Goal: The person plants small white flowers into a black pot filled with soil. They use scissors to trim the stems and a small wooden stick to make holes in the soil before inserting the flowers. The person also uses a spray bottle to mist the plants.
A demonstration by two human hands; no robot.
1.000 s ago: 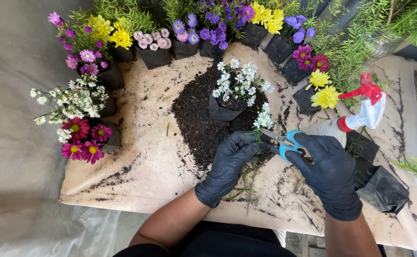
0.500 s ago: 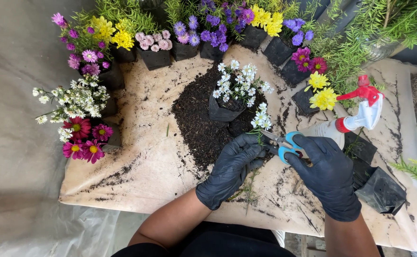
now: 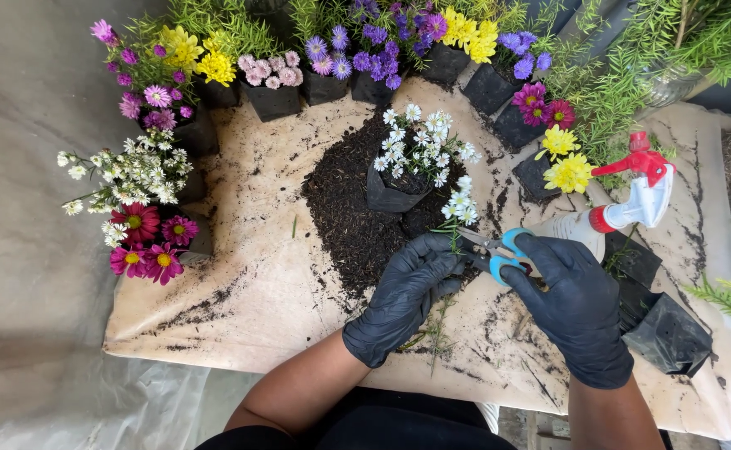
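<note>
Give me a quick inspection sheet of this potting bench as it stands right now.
Surface: tan sheet, soil-smeared; dark soil pile at centre.
Job's things: blue-handled scissors; white-flowered stem; white-flower pot.
Clutter: spray bottle; empty black bags.
Grips: left hand gloved, holding the stem; right hand gloved, closed on the scissors.
Cables: nothing seen.
Surroundings: potted flowers along back and left; ferns; grey tarp.

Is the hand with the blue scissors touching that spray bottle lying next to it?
Cannot tell. In the head view the right hand, gripping the blue-handled scissors, overlaps the white spray bottle lying behind it, so no gap or contact shows plainly.
</note>
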